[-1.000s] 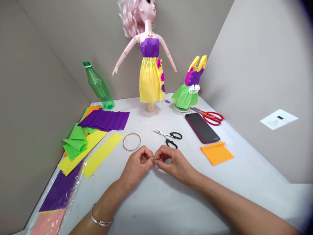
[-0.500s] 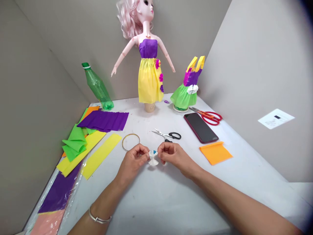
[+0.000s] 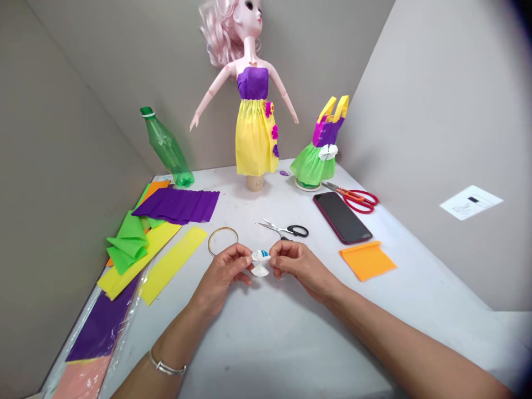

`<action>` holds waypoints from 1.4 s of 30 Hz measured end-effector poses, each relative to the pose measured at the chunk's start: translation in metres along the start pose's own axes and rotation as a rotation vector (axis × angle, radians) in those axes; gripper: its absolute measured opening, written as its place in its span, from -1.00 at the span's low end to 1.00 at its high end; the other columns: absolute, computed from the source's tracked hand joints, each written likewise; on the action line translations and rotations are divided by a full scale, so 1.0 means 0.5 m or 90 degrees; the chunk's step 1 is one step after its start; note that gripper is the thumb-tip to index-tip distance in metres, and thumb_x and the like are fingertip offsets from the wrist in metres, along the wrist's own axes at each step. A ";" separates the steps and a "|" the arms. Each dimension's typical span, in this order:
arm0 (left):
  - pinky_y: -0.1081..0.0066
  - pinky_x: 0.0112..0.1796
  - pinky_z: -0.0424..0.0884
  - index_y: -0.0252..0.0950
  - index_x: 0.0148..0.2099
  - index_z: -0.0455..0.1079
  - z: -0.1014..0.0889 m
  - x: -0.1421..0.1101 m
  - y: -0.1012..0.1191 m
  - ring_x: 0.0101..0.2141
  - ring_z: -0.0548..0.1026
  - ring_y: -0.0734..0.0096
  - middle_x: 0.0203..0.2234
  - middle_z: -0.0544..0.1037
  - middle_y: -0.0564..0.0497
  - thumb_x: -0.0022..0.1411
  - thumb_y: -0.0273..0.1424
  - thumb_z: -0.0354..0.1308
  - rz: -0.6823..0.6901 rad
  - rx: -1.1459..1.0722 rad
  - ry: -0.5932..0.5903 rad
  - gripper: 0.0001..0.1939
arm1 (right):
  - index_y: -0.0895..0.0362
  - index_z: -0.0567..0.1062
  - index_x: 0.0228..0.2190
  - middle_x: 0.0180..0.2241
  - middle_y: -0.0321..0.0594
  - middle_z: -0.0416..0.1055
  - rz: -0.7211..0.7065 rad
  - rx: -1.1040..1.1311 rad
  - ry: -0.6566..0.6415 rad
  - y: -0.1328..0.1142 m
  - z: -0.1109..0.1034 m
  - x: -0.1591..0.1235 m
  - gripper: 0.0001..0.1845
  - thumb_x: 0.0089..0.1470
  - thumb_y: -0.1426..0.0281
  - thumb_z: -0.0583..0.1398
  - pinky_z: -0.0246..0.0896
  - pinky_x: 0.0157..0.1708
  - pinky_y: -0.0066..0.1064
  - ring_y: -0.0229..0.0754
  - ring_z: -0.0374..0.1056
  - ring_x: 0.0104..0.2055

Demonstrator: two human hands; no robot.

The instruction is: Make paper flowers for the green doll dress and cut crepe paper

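Between my hands is a small white pleated paper bow, pinched narrow in its middle and fanned at both ends. Blue print shows on its upper fan. My left hand pinches the left edge of that fan between thumb and fingers. On the other side, my right hand pinches the right edge. Just beyond my fingers lie small black-handled scissors, one handle loop partly hidden by my right hand. A gold bangle rests on the table behind my left hand.
A doll in a purple and yellow dress stands at the back, beside a small green-skirted dress. Right are red-handled scissors, a phone and orange paper. Left are a green bottle and purple and yellow paper.
The upper fan of the paper bow is spread wider between my fingers, showing more of its blue print. My left hand's lower fingers have loosened outward slightly.
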State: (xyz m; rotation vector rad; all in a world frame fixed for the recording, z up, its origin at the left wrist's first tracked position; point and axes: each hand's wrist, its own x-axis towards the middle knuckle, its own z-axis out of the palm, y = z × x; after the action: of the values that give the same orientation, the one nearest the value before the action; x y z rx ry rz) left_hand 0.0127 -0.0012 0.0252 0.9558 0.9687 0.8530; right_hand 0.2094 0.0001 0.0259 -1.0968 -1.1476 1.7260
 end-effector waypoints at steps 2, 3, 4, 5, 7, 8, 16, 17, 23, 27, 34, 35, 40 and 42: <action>0.57 -0.52 0.36 -0.29 -0.32 0.38 -0.001 0.000 0.002 -0.42 0.47 0.46 -0.43 0.44 0.06 0.15 -0.29 0.27 -0.012 0.008 -0.008 -0.81 | 0.16 0.46 -0.51 -0.61 -0.38 0.33 -0.005 -0.002 0.003 -0.002 0.000 0.000 -0.89 -0.11 0.38 0.28 0.06 -0.44 -0.46 -0.33 0.19 -0.53; 0.58 -0.55 0.34 -0.29 -0.31 0.37 -0.001 0.001 0.002 -0.44 0.49 0.47 -0.44 0.44 0.06 0.14 -0.28 0.27 -0.018 0.008 -0.012 -0.80 | 0.16 0.46 -0.51 -0.62 -0.38 0.32 -0.009 -0.005 0.003 -0.002 0.000 -0.001 -0.89 -0.10 0.38 0.28 0.06 -0.44 -0.45 -0.33 0.19 -0.53; 0.58 -0.56 0.33 -0.29 -0.31 0.37 -0.001 0.001 0.003 -0.46 0.51 0.47 -0.45 0.45 0.07 0.14 -0.27 0.28 -0.022 0.006 -0.012 -0.79 | 0.16 0.46 -0.51 -0.61 -0.38 0.32 -0.011 -0.008 0.004 -0.002 0.000 -0.001 -0.89 -0.10 0.38 0.28 0.06 -0.44 -0.45 -0.32 0.19 -0.53; 0.58 -0.57 0.33 -0.29 -0.31 0.36 -0.001 0.001 0.003 -0.47 0.52 0.46 -0.45 0.45 0.09 0.13 -0.26 0.29 -0.026 0.004 -0.011 -0.78 | 0.15 0.46 -0.51 -0.61 -0.38 0.32 -0.014 -0.011 0.005 -0.002 0.000 -0.001 -0.89 -0.10 0.38 0.28 0.06 -0.44 -0.45 -0.32 0.19 -0.53; 0.58 -0.57 0.33 -0.29 -0.32 0.36 -0.001 0.002 0.003 -0.47 0.55 0.46 -0.45 0.45 0.10 0.11 -0.25 0.30 -0.025 0.000 -0.001 -0.76 | 0.15 0.46 -0.50 -0.59 -0.38 0.32 -0.015 -0.017 0.007 -0.002 0.000 -0.001 -0.89 -0.10 0.38 0.28 0.07 -0.43 -0.45 -0.32 0.20 -0.53; 0.57 -0.56 0.34 -0.29 -0.32 0.36 -0.001 0.002 0.003 -0.47 0.55 0.46 -0.45 0.45 0.11 0.11 -0.25 0.30 -0.024 -0.002 0.003 -0.76 | 0.15 0.47 -0.50 -0.58 -0.37 0.32 -0.013 -0.018 0.007 -0.002 0.000 -0.001 -0.89 -0.11 0.38 0.29 0.07 -0.43 -0.45 -0.32 0.20 -0.52; 0.56 -0.54 0.36 -0.30 -0.33 0.37 0.002 0.002 0.004 -0.48 0.55 0.46 -0.46 0.48 0.09 0.08 -0.24 0.32 -0.022 -0.001 0.022 -0.74 | 0.15 0.47 -0.50 -0.56 -0.38 0.33 -0.006 -0.017 -0.002 0.000 -0.001 0.000 -0.89 -0.11 0.38 0.29 0.07 -0.43 -0.45 -0.33 0.20 -0.53; 0.56 -0.53 0.36 -0.30 -0.34 0.37 0.003 0.001 0.005 -0.48 0.55 0.46 -0.45 0.49 0.10 0.08 -0.24 0.32 -0.023 -0.004 0.022 -0.74 | 0.15 0.47 -0.50 -0.55 -0.38 0.33 -0.003 -0.018 -0.006 0.000 -0.001 0.000 -0.89 -0.11 0.38 0.29 0.07 -0.44 -0.46 -0.34 0.20 -0.52; 0.55 -0.49 0.41 -0.29 -0.32 0.36 0.002 0.003 0.005 -0.51 0.54 0.49 -0.47 0.48 0.12 0.09 -0.25 0.32 -0.027 -0.022 0.020 -0.74 | 0.17 0.47 -0.50 -0.55 -0.38 0.31 0.011 -0.020 -0.020 -0.003 0.002 -0.001 -0.84 -0.12 0.34 0.32 0.10 -0.45 -0.47 -0.35 0.21 -0.53; 0.54 -0.47 0.42 -0.29 -0.32 0.35 0.000 0.004 0.003 -0.50 0.55 0.48 -0.47 0.49 0.11 0.09 -0.25 0.32 -0.027 -0.025 0.014 -0.74 | 0.16 0.47 -0.48 -0.55 -0.36 0.34 0.016 -0.003 -0.032 0.000 -0.001 0.000 -0.83 -0.12 0.34 0.32 0.20 -0.43 -0.45 -0.32 0.24 -0.51; 0.46 -0.47 0.38 -0.27 -0.30 0.33 -0.007 0.009 -0.008 -0.54 0.49 0.42 -0.57 0.49 0.09 0.16 -0.24 0.21 -0.010 0.133 -0.010 -0.79 | 0.14 0.43 -0.50 -0.61 -0.39 0.25 -0.006 -0.143 0.001 0.005 -0.009 0.004 -0.91 -0.06 0.37 0.22 0.08 -0.53 -0.47 -0.33 0.14 -0.57; 0.47 -0.49 0.34 -0.26 -0.30 0.32 -0.006 0.009 -0.010 -0.58 0.44 0.45 -0.62 0.45 0.12 0.18 -0.26 0.18 -0.007 0.188 -0.002 -0.82 | 0.13 0.43 -0.51 -0.61 -0.40 0.22 -0.021 -0.198 0.016 0.005 -0.009 0.004 -0.93 -0.06 0.39 0.20 0.02 -0.54 -0.47 -0.34 0.10 -0.57; 0.49 -0.48 0.19 -0.23 -0.40 0.34 0.008 0.006 -0.013 -0.55 0.25 0.54 -0.48 0.33 0.14 0.12 -0.45 0.12 0.099 0.483 0.107 -0.95 | 0.12 0.43 -0.55 -0.50 -0.36 0.28 -0.111 -0.426 0.091 0.016 -0.008 0.002 -0.95 -0.10 0.48 0.18 -0.02 -0.46 -0.44 -0.30 0.11 -0.46; 0.47 -0.46 0.18 -0.23 -0.41 0.33 0.011 0.005 -0.013 -0.53 0.24 0.52 -0.43 0.32 0.13 0.12 -0.45 0.10 0.116 0.539 0.117 -0.94 | 0.11 0.43 -0.53 -0.46 -0.34 0.30 -0.132 -0.498 0.091 0.022 -0.009 0.003 -0.95 -0.08 0.47 0.18 0.02 -0.43 -0.44 -0.29 0.15 -0.44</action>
State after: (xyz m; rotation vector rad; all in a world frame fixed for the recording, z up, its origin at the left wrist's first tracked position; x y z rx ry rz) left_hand 0.0197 -0.0025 0.0198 1.7265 1.4618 0.6807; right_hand 0.2118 -0.0004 0.0143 -1.4516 -1.8339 1.0172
